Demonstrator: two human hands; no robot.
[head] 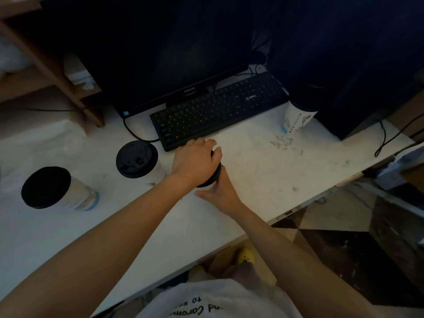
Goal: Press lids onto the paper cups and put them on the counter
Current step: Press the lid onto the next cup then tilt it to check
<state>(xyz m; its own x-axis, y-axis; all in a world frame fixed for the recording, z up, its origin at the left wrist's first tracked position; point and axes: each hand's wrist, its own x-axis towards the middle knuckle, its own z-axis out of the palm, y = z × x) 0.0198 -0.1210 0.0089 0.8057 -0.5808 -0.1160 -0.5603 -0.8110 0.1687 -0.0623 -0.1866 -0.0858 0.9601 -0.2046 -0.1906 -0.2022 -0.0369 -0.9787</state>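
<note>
My left hand (197,161) curls over the lid (216,175), pressing it down, while my right hand (221,193) grips the cup (206,186). Next, I think: firm, even pressure until the rim snaps.

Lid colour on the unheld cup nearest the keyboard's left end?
Black lid; the head view shows it from above.

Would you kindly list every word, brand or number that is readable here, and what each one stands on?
"PHILIPS": lower bezel of the monitor.
"nd Carom" and "10 s": on the person's white shirt, upside down to the camera and cut off, so only partly readable.
Keyboard logo and key legends: too small to read.
Print on the right-hand paper cup: too blurred to read.
</note>
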